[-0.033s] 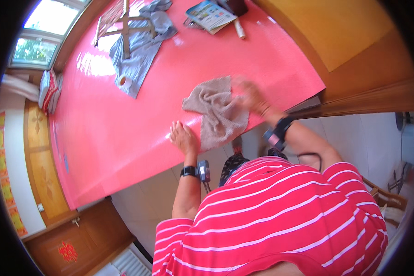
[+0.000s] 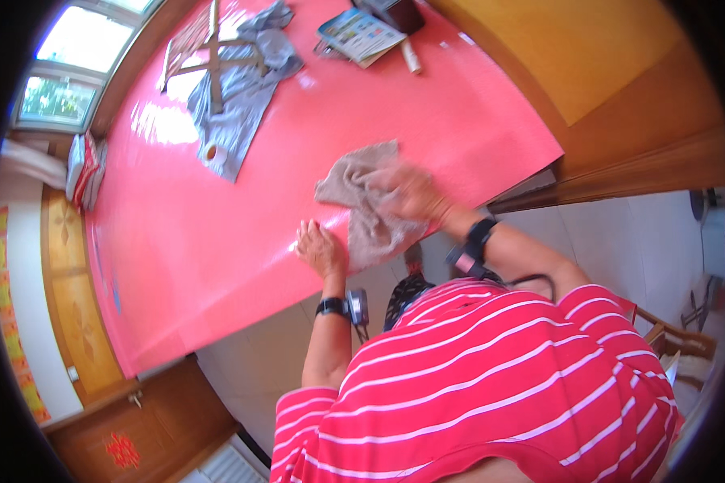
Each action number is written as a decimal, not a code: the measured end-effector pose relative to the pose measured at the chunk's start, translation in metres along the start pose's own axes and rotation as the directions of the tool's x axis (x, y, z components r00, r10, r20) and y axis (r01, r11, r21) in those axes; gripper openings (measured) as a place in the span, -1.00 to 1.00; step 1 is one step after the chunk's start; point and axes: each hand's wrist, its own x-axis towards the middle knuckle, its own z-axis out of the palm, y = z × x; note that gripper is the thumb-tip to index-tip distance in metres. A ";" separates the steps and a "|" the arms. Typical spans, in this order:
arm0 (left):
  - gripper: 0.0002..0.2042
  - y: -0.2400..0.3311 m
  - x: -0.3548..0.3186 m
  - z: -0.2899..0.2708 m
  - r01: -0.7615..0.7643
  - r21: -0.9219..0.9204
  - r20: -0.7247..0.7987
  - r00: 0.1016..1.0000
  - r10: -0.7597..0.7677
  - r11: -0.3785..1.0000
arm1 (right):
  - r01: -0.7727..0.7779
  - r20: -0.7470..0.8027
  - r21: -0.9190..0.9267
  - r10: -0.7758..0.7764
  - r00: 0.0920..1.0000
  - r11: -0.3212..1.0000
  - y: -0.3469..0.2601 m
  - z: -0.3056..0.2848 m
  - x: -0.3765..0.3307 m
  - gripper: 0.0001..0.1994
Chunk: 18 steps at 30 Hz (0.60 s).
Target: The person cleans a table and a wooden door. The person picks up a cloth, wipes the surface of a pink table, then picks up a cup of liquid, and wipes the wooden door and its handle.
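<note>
Beige cloth (image 2: pixel 361 201), crumpled, lies on the red tabletop (image 2: pixel 217 241) near its front edge, toward the right corner; the lower end of the cloth reaches or hangs past that edge. Right hand (image 2: pixel 415 195) rests on top of the cloth's right part, palm down, fingers spread over the fabric. The hand is motion-blurred, so I cannot tell whether it pinches the cloth or only presses it. Left hand (image 2: pixel 321 249) lies flat and open on the bare tabletop just left of the cloth's lower end, holding nothing; whether it touches the cloth I cannot tell.

Both wrists carry dark bands: one with a small device (image 2: pixel 354 307) on the left wrist, a black strap (image 2: pixel 474 241) on the right. The person wears a red shirt with white stripes (image 2: pixel 491 386), which fills the lower right of the view.

Further off, at the far side of the tabletop:
- grey-blue cloth (image 2: pixel 246 97), spread and rumpled, well apart from the beige one
- wooden frame or stand (image 2: pixel 209 48) lying over the grey-blue cloth
- booklet with a coloured cover (image 2: pixel 361 34) at the far right, a small white cylinder (image 2: pixel 411 58) just beside it

Strong glare from the window (image 2: pixel 72 64) at upper left falls on the tabletop. Wooden panelling (image 2: pixel 620 88) runs along the right side, pale tiled floor (image 2: pixel 242 378) shows below the tabletop's front edge, and a wooden cabinet (image 2: pixel 72 322) stands at the left.
</note>
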 end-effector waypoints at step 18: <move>-0.69 0.014 0.001 0.005 0.011 -0.047 0.018 1.000 -0.010 0.999 | -0.567 -0.595 -0.626 0.141 0.791 0.536 0.107 -0.134 -0.158 -0.77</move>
